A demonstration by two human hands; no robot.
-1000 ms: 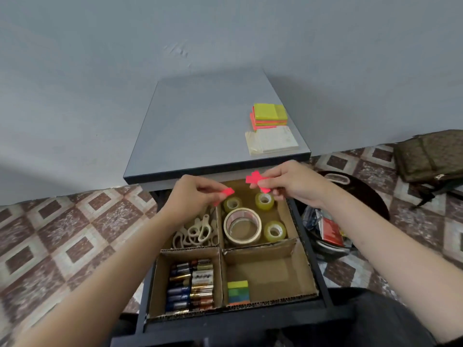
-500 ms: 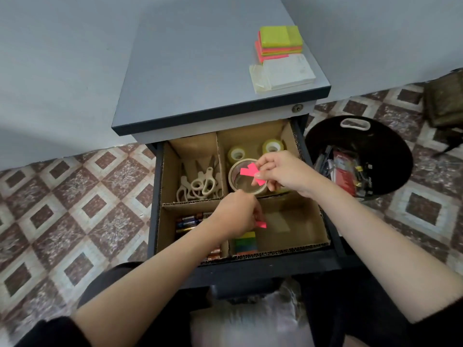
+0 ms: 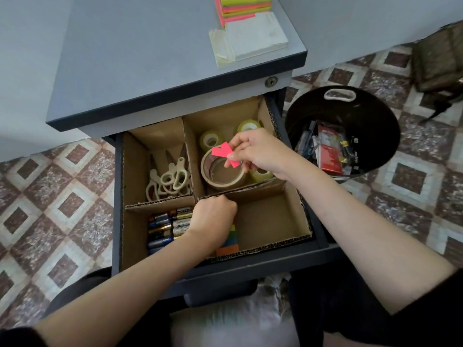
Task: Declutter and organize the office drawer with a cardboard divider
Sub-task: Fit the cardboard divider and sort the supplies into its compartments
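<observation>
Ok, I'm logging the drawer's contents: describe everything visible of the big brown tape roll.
The big brown tape roll lies flat, hole up, in the back right compartment of the cardboard divider. It is a wide tan ring with a paler inner core. Smaller yellowish rolls sit beside it. The right hand holds pink strips over its right rim, hiding part; contact cannot be told.

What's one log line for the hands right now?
left hand: inside near-right compartment, grasp hidden | right hand: pinches pink tabs above tape
</observation>
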